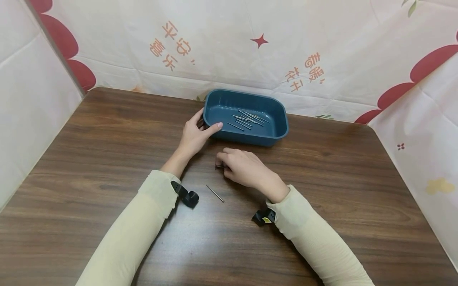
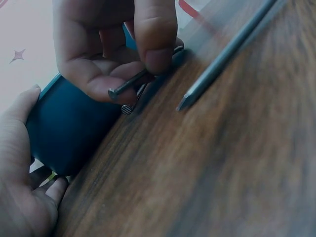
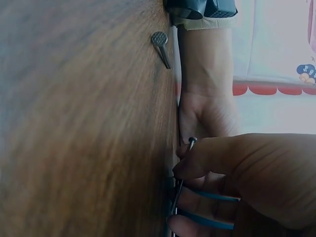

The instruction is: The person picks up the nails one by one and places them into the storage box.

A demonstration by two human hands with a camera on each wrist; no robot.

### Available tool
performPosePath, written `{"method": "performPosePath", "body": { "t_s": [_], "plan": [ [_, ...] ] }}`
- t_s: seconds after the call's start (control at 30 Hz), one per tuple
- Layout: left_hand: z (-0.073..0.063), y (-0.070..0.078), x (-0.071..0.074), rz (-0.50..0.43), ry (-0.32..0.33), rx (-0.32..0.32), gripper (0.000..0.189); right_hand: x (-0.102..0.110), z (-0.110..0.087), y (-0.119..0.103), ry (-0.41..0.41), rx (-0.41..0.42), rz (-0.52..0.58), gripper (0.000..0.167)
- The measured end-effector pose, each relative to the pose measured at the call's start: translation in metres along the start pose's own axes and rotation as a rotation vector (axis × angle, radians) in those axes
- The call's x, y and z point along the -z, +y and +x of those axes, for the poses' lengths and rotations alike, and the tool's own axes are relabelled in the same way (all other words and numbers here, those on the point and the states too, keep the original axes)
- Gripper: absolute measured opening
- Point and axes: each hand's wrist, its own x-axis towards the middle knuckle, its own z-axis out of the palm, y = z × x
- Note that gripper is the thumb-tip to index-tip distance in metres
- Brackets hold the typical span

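A dark blue plastic basin (image 1: 247, 139) stands at the back of the table, with several thin metal nails (image 1: 245, 119) lying loose on its floor. My left hand (image 1: 193, 137) grips the basin's left front corner, thumb over the rim and fingers against the outside. Just in front of the basin, my right hand (image 1: 247, 169) pinches a nail (image 2: 131, 83) between thumb and fingers, low over the tabletop. A second nail head (image 2: 127, 109) shows right below it in the left wrist view, its shank partly hidden by the fingers. One more nail (image 1: 215, 193) lies on the table between my forearms.
The brown wood-grain table (image 1: 107, 151) reaches back to a pale printed curtain (image 1: 229, 47), which the basin's far side meets. Black wrist cameras (image 1: 189, 198) are strapped at both sleeve cuffs, close over the tabletop.
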Motion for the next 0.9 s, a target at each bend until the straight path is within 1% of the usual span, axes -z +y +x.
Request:
{"method": "performPosePath", "body": {
  "t_s": [0.27,0.43,0.6,0.77,0.9],
  "plan": [
    [0.001,0.001,0.002,0.012,-0.004,0.0,0.084,0.004,0.0,0.001,-0.001,-0.007,0.027,0.031],
    [0.001,0.002,0.003,0.027,-0.003,0.005,0.084,0.007,0.001,0.001,-0.011,0.013,0.058,0.026],
    [0.001,0.002,0.003,0.022,0.002,0.0,0.083,0.01,0.0,0.001,-0.033,0.029,0.076,0.024],
    [0.001,0.002,0.0,0.013,-0.009,-0.007,0.084,0.013,-0.004,0.003,-0.016,0.022,0.107,0.027],
    [-0.001,0.001,-0.002,0.005,-0.002,0.003,0.084,0.016,-0.006,0.006,-0.004,0.043,0.136,0.028]
  ]
}}
